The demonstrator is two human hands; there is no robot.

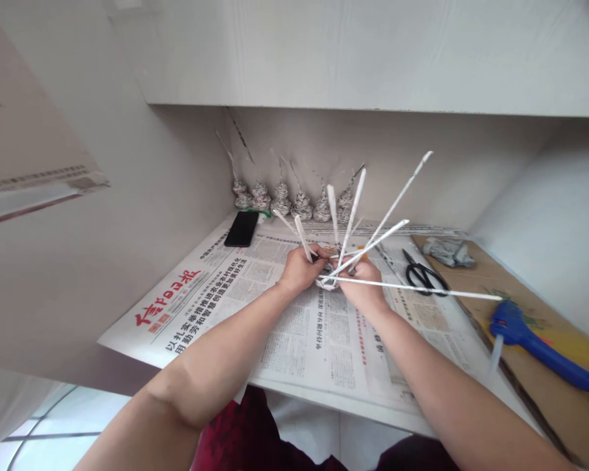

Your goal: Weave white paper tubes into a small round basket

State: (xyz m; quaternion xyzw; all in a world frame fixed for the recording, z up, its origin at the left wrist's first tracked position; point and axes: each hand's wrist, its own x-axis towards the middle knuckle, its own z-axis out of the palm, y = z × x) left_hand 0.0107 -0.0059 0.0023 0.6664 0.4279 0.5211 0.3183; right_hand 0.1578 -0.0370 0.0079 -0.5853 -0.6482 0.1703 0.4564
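Between my hands, just above the newspaper [294,340], is a small round weave of rolled paper [328,282]. Long white paper tubes [352,216] fan out from it, several upward and one far to the right. My left hand [302,265] is closed on the weave's left side, thumb and fingers pinched near its rim. Around its right side my right hand [362,281] is closed too, with tubes crossing in front of its fingers. Part of the weave is hidden behind my fingers and the tubes.
Several woven paper gourd shapes [302,204] line the back wall. A black phone [242,229] lies at the left. On the right are black scissors [425,278], a crumpled wad [448,252], and a blue glue gun [535,340] on cardboard [476,288]. A white overhang [353,59] spans above.
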